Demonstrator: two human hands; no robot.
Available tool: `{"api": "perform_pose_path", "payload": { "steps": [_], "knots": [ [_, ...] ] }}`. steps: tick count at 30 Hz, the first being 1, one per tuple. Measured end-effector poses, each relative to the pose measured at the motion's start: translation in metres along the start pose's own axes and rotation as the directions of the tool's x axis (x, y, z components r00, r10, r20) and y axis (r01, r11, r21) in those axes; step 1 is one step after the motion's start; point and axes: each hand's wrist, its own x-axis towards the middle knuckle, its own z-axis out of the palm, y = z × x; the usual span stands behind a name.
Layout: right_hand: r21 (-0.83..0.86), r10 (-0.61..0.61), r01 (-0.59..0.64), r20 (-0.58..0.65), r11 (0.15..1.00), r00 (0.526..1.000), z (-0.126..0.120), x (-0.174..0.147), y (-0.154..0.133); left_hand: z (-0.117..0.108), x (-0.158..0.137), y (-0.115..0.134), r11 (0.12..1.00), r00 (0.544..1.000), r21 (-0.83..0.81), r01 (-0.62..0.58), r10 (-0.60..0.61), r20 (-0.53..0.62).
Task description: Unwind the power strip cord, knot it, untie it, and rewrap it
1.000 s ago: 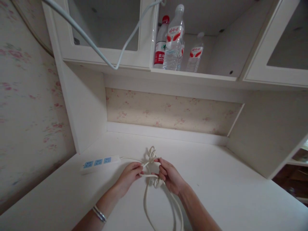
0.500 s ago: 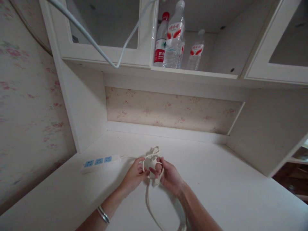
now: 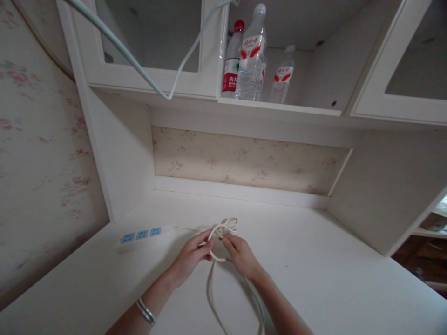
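A white power cord forms a loop between my two hands over the white desk. My left hand grips the loop's left side between thumb and fingers. At the loop's right side, my right hand pinches the cord, its fingertips near the loop's middle. Bunched coils of cord lie just beyond the hands, and longer strands hang toward me. To the left, a white power strip with blue sockets rests on the desk, its cord running toward my left hand. The plug is not visible now.
Overhead, a white cabinet shelf holds several plastic bottles, including a red-capped bottle. A pale bent cable hangs in front of the left cabinet door. White side panels bound the desk.
The cord between my hands has opened into a wider loop. My right hand has turned to a pinch, and the white plug seen below the hands is now out of sight.
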Motion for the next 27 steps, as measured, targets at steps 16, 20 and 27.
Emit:
{"api": "perform_pose_path", "payload": {
  "steps": [16, 20, 27],
  "knots": [
    [-0.303, -0.107, 0.104, 0.007, 0.947, 0.994, 0.012, -0.004, -0.005, 0.002, -0.002, -0.007, 0.966, 0.996, 0.254, -0.045, 0.024, 0.083],
    [-0.168, -0.066, 0.07, 0.024, 0.983, 0.997, 0.014, -0.002, 0.002, 0.001, -0.002, -0.006, 0.972, 0.992, 0.231, -0.041, 0.013, 0.122],
    [0.109, -0.01, -0.008, 0.161, 0.994, 0.987, 0.013, -0.001, 0.001, -0.001, 0.001, -0.003, 0.954, 0.995, 0.285, -0.09, 0.074, 0.066]
  ]
}}
